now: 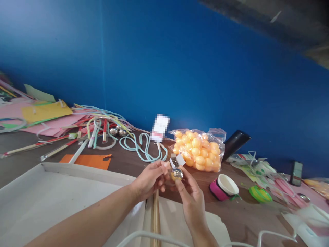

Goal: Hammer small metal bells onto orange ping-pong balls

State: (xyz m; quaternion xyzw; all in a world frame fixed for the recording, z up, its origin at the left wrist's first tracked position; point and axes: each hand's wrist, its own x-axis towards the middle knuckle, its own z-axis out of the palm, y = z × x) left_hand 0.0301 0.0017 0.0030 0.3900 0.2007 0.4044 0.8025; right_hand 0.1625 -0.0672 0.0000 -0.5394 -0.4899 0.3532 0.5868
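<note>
Both hands are holding a shiny ball (177,174) above the brown table (128,164).
The left hand (151,178) and the right hand (190,195) are pinching it with the fingertips, just near of the bag of orange balls (199,151). The white tag (177,160) on it is showing no writing I can read.

1. We see a dark wooden table (120,167).
2. Left: a white tray (51,192), an orange card (87,160), paper sheets (43,115).
3. Middle: teal cords (141,145), a bag of orange balls (197,151).
4. Right we find a pink cup (223,188), a green disc (260,194).
</note>
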